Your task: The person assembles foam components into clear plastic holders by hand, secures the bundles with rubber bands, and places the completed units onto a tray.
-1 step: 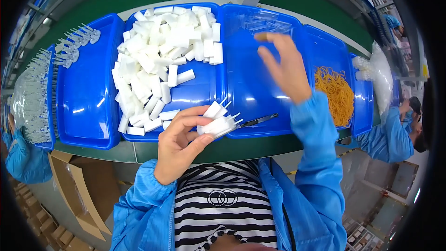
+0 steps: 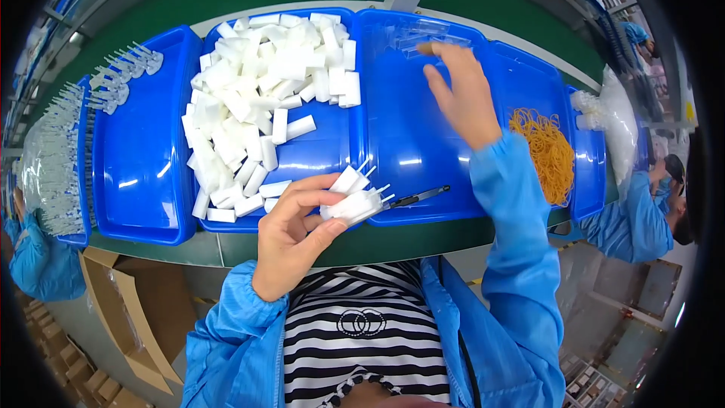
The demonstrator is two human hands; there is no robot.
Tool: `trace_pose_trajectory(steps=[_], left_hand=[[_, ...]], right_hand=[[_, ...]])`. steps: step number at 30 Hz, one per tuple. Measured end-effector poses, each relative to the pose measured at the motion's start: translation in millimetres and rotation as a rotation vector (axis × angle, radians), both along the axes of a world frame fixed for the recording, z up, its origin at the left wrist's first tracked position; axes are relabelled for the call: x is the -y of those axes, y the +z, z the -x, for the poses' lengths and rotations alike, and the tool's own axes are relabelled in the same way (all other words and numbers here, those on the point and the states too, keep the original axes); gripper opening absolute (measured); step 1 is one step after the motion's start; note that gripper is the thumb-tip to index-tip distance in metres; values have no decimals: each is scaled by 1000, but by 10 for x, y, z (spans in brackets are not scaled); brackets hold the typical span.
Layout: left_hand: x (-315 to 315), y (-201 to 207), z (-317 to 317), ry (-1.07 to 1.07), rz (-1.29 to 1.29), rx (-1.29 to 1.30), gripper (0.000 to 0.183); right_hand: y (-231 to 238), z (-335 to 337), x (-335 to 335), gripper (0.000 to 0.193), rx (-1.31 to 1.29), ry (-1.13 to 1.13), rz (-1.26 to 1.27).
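Observation:
My left hand is closed around a small bunch of white plastic pieces with thin prongs. It is just over the near edge of the tray with white blocks. Beyond it, my right hand is open, thumb and forefinger apart, over the blue tray to the right. Its fingertips are at the clear plastic strips at that tray's far end; whether they touch any cannot be made out. A black pen-like tool lies at the tray's near edge.
White rectangular blocks heap in a blue tray. Yellow rubber bands fill part of another, farther right. Pronged clear pieces lie at the far left. An open cardboard box is below the table edge. Other people in blue sleeves work at both sides.
My right hand has moved slightly away from me and to the right, nearer the clear strips. My left hand and the pieces in it look unchanged.

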State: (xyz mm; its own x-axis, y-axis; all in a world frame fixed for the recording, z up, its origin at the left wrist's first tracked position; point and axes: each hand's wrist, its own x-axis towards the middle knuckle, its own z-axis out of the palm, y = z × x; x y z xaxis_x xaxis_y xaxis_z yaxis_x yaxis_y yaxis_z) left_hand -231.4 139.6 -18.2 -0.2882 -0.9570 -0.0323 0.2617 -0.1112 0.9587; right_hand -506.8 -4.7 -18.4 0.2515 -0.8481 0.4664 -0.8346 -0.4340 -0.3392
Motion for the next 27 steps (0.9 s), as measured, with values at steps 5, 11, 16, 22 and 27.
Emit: trace_pose_trajectory(steps=[5,11,16,22,27], left_hand=[[-52,-32,-31,44,24,58,29],[13,-101,-98,28,106,223,31],[-43,-124,-186,148,204,279,27],[13,-100,-29,140,130,258,27],[37,-87,96,134,87,103,25]], right_hand=[[-135,84,149,27,-365,41,33],[-43,-94,-175,27,-444,83,-187],[272,-289,-440,35,383,198,-579],[327,-508,-922,50,1105,179,-664],[335,-628,-1057,46,1238,-60,-587]])
